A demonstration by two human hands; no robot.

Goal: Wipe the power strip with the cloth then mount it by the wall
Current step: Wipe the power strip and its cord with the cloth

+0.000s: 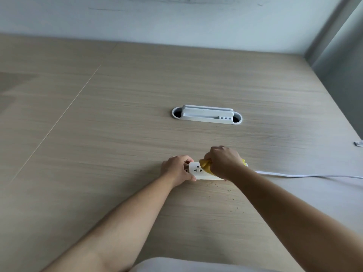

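Note:
A white power strip (197, 170) lies flat on the wooden desk (117, 134), its sockets facing up. My left hand (176, 169) grips its left end, thumb and fingers on both long sides. My right hand (224, 161) is closed on a crumpled yellow cloth (205, 165) and presses it onto the strip's middle, hiding the right part of the strip. The strip's white cable (306, 175) runs off to the right along the desk.
A white oval cable grommet with a slotted holder (207, 114) is set into the desk beyond the strip. Dark crumbs (227, 195) speckle the desk in front of it. A pale wall (176, 20) borders the far edge. A small white object (359, 143) lies at the right edge.

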